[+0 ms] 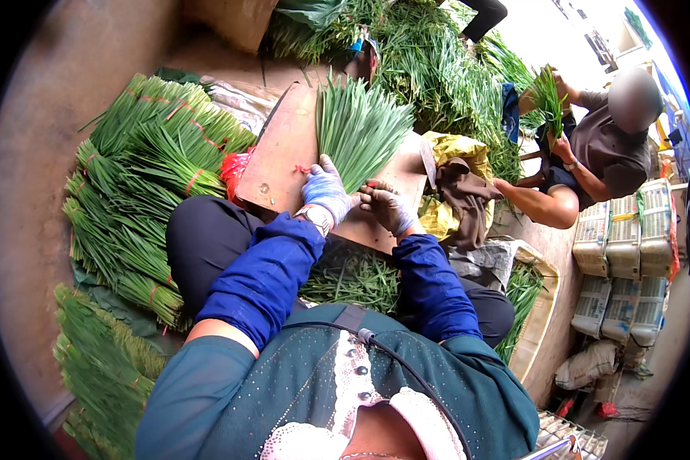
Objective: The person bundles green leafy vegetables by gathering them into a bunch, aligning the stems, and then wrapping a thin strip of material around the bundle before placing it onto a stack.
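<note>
A fanned bunch of flat green leaves, probably garlic chives [359, 129], lies on a wooden board [282, 155] before me. My left hand [326, 187], in a pale knit glove with a watch at the wrist, is closed around the bunch's lower left side. At its lower end is my right hand [386, 204], fingertips drawn together, with a bit of red at them; whether they grip something is unclear. A red tie [302, 169] shows beside my left hand. Red strips of ties [238, 172] hang at the board's left edge.
Tied bunches [149, 149] are piled at left. Loose greens [431, 75] are heaped beyond the board. A yellow sack [457, 149] and brown cloth [466, 192] lie right of it. A co-worker [604, 144] sits at right holding greens, near stacked plastic baskets [624, 230]. Leaf scraps [353, 282] lie below the board.
</note>
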`<state>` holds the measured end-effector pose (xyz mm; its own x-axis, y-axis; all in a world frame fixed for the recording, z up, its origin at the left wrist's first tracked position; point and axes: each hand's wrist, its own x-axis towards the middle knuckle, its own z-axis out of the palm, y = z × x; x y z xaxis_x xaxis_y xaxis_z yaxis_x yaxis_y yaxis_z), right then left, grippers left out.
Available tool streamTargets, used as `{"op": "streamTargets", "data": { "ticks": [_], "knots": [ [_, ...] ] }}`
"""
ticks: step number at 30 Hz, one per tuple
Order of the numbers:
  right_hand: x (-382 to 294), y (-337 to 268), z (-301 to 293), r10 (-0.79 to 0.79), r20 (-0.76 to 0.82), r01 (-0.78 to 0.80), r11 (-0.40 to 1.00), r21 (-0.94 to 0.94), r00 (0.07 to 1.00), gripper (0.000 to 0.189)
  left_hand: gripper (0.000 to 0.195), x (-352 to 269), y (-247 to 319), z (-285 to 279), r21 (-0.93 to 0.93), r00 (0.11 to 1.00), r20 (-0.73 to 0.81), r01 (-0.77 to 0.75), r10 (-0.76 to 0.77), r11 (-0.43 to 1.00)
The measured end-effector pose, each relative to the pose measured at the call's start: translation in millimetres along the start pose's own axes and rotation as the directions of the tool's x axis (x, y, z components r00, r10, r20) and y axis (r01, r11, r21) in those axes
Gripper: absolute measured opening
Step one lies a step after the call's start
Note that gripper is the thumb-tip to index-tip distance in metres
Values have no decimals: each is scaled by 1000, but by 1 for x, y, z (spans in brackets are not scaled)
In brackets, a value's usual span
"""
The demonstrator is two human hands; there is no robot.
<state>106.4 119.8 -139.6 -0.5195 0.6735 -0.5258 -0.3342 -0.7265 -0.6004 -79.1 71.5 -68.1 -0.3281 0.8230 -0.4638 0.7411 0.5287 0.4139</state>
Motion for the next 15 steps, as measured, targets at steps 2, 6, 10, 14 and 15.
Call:
{"op": "streamTargets", "data": {
  "ticks": [2,6,10,14,15],
  "knots": [
    [-5,3,14,-93,-81,82,989,-123,992,23,125,3,-2,2,-22,1000,-9,-5,5,1000],
    [-1,3,22,-289,-114,157,764,-626,950,16,123,5,-3,4,-51,999,-35,-19,18,999],
    [-3,1,39,-621,485,518,-144,-843,616,11,129,6,-9,3,-70,999,-14,-49,48,996],
    [-5,-15,76,-423,776,544,-555,-630,468,15,128,29,-31,18,-107,987,-68,-155,148,982],
    [-2,-16,79,-376,822,535,-627,-566,428,16,128,32,-38,19,-131,983,-75,-178,169,975]
  ]
}}
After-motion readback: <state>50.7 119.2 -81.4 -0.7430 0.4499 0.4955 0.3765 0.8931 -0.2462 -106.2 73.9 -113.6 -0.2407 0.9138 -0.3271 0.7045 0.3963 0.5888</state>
